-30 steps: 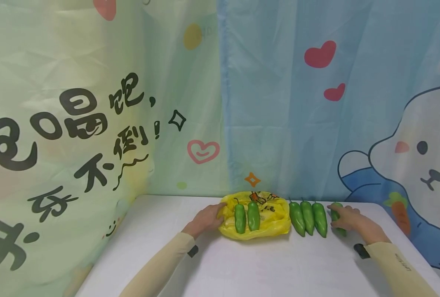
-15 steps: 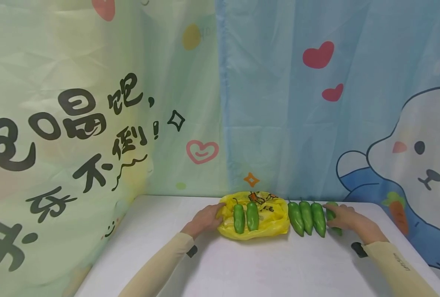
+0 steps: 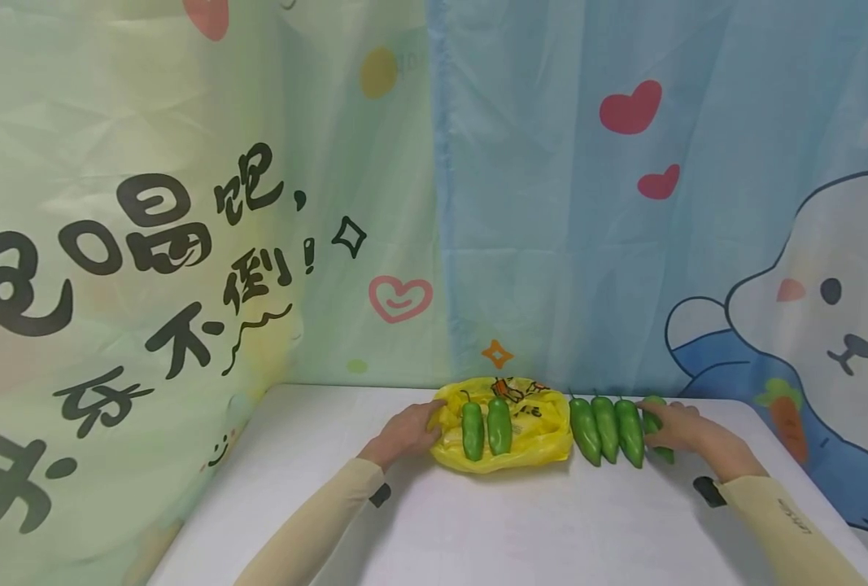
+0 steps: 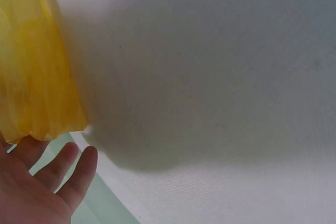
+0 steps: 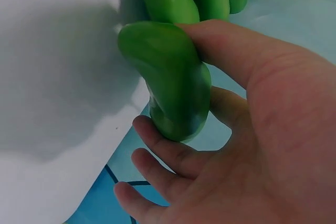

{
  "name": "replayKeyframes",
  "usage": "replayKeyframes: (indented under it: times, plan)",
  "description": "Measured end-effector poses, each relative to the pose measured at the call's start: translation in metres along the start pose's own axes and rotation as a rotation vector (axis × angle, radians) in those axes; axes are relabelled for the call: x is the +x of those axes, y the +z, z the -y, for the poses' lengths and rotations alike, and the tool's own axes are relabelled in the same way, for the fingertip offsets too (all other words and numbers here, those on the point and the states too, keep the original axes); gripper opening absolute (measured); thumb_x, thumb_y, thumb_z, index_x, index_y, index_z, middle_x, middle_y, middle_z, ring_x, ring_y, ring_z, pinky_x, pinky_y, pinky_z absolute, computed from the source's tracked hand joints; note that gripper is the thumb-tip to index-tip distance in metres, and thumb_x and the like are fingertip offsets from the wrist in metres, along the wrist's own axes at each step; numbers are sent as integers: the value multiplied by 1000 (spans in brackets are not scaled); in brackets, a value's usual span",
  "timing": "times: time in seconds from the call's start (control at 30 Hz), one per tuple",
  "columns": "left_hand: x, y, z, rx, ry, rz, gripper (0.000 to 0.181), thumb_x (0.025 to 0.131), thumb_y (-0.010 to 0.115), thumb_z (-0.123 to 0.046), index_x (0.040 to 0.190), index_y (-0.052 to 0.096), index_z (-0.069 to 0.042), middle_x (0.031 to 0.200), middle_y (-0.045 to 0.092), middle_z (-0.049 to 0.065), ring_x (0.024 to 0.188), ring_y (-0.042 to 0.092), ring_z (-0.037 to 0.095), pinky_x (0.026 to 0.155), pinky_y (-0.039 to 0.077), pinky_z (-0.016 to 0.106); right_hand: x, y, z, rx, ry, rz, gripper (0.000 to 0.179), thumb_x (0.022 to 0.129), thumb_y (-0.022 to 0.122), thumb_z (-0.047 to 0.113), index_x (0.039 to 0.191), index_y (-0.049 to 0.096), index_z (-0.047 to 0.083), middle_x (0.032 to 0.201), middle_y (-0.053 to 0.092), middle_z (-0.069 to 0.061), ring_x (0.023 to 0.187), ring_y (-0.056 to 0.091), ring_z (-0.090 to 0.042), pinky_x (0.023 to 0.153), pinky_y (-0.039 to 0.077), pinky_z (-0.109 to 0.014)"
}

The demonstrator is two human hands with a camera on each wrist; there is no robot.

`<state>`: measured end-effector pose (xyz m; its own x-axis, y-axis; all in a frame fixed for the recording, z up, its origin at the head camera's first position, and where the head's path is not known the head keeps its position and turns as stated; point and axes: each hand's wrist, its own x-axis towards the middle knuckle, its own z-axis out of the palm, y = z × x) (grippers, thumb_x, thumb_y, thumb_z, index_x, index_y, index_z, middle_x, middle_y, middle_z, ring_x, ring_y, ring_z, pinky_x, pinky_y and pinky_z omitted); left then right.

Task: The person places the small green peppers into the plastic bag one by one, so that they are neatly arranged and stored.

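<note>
A crumpled yellow plastic bag (image 3: 532,446) lies on the table, its mouth facing up. Two green peppers rest in it side by side, a left one (image 3: 472,433) and a right one (image 3: 499,428). My left hand (image 3: 407,431) pinches the bag's left rim; in the left wrist view its outer fingers (image 4: 81,174) stand free of the plastic and the thumb is mostly hidden. My right hand (image 3: 686,428) holds another green pepper (image 5: 170,72) between thumb and fingers, just right of three peppers (image 3: 607,431) lying in a row against the bag's right side.
The white table (image 3: 521,529) ends just behind the bag and peppers. A printed curtain (image 3: 521,203) hangs behind it, with a bear-like figure (image 3: 829,342) at right. A dark patch (image 3: 709,491) shows beside the right sleeve, another by the left wrist.
My right hand has shifted slightly left with its pepper, closing the gap to the row of three, then stays there. The left hand and the bag hold still.
</note>
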<state>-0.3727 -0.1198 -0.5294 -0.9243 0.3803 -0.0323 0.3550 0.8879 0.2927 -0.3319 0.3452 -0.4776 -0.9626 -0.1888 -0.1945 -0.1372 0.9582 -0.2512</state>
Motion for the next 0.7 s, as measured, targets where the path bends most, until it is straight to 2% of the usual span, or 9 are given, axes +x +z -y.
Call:
replayKeyframes:
  times: [0.47, 0.7]
  plan:
    - [1, 1, 2, 8, -2, 2, 55, 99, 51, -30, 152, 43, -18, 148, 56, 8, 137, 52, 28, 115, 43, 45, 3, -2, 7, 38, -42, 11, 68, 90, 70, 25, 143, 42, -8, 134, 42, -48, 116, 42, -68, 90, 45, -72]
    - [0, 0, 0, 3, 7, -5, 55, 98, 52, -28, 151, 44, -16, 147, 57, 9, 136, 53, 29, 114, 43, 46, 2, -5, 15, 22, -93, -22, 67, 89, 71, 23, 142, 45, -8, 137, 45, -44, 122, 41, -68, 93, 42, -74]
